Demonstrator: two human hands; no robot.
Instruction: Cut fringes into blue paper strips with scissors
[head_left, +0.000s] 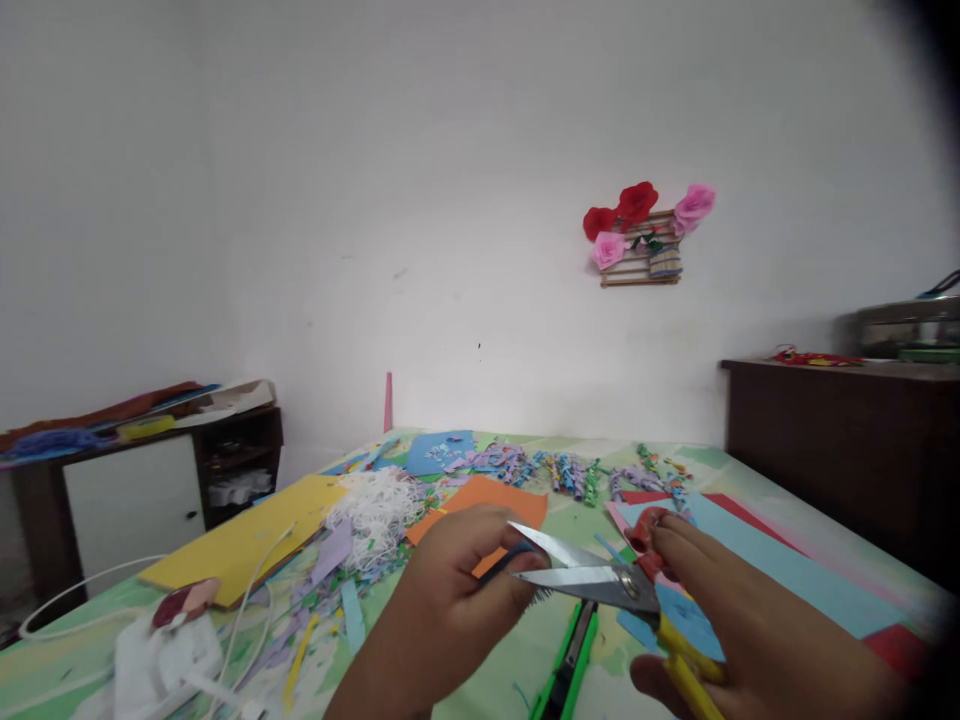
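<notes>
Above the green-patterned bench (pixel 487 680), the right hand (pixel 739 600) grasped scissors (pixel 634 590), parted blades pointing leftward, tips just beside the left hand (pixel 454 575), which pinched a dark strip (pixel 504 566).

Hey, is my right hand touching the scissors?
Touching. The head view shows your right hand gripping the scissors, fingers against the red handle.

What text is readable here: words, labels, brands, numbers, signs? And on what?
None can be read.
Scissors: no lettering I can make out.
Green cutter: nothing legible.
White block with cables: blurred; can't tell whether it bears markings.
Yellow sheet: no print visible.
</notes>
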